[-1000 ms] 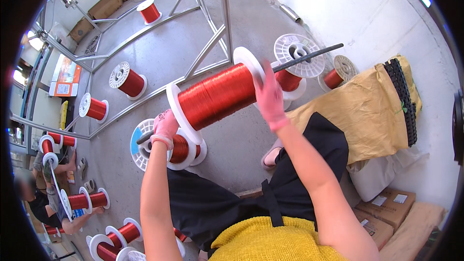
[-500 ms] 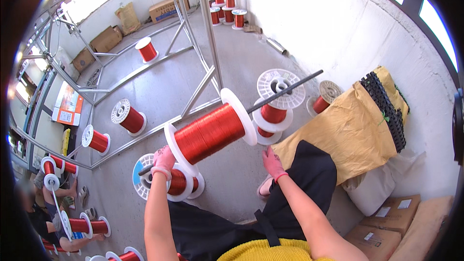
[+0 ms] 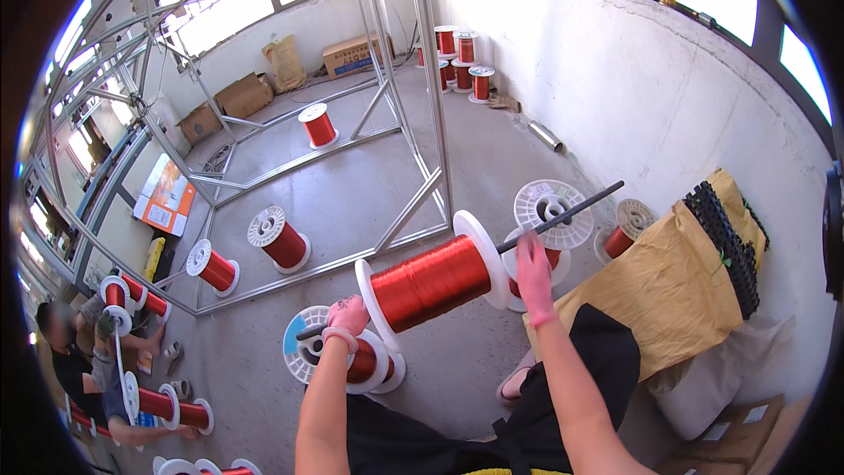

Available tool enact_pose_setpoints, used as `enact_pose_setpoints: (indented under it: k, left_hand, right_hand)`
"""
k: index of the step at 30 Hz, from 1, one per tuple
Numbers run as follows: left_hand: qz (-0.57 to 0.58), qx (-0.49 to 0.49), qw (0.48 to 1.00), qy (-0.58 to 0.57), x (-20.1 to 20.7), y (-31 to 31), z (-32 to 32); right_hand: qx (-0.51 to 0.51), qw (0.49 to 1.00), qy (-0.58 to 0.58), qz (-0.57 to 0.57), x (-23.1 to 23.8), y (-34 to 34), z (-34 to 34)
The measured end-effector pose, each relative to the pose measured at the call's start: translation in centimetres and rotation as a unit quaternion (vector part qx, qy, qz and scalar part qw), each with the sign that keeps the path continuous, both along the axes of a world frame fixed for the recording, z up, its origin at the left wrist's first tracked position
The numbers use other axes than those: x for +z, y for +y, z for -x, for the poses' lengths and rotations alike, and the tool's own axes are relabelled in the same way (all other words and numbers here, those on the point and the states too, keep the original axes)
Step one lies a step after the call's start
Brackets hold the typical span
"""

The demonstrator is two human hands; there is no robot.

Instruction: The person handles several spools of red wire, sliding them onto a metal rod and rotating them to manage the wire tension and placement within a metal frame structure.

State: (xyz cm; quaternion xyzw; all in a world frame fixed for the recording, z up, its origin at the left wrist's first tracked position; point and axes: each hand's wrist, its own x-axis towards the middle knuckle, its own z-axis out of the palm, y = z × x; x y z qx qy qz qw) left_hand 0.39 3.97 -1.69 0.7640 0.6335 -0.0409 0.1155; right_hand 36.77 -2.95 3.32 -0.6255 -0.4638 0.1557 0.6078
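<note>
A large spool of red wire (image 3: pixel 431 283) with white flanges is threaded on a dark rod (image 3: pixel 580 204), which slopes up to the right. My left hand (image 3: pixel 347 315), in a pink glove, is closed around the rod beside the spool's left flange. My right hand (image 3: pixel 534 274), also in pink, has its fingers stretched up at the rod by the right flange; whether they touch it I cannot tell. Below the rod's left end stands a spool with a blue-marked white flange (image 3: pixel 295 354). Near its right part stands another white-flanged spool (image 3: pixel 527 204).
Single red spools (image 3: pixel 283 242) stand by a metal frame (image 3: pixel 413 237) to the left. On the right lie tan sacking (image 3: pixel 633 317) and black ribbed material (image 3: pixel 723 246), with cardboard boxes (image 3: pixel 738 427) below. A co-worker (image 3: pixel 75 378) sits among spools at far left.
My right hand has risen from beside my knee to the rod near the spool's right flange. My left hand stays on the rod. The whole view has shifted, with things lower and farther right.
</note>
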Motion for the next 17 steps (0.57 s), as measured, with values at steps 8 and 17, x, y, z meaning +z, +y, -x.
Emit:
enact_pose_setpoints:
  k: [8, 17]
  left_hand:
    - [-0.015, 0.006, 1.000, 0.022, 1.5, -0.4, -0.5]
    - [-0.012, -0.005, 0.999, 0.031, 1.3, -0.7, -0.3]
  right_hand:
    - [0.062, 0.932, -0.251, 0.255, 8.4, 8.9, 5.7]
    - [0.075, 0.949, -0.264, 0.152, -4.9, -6.1, 1.9]
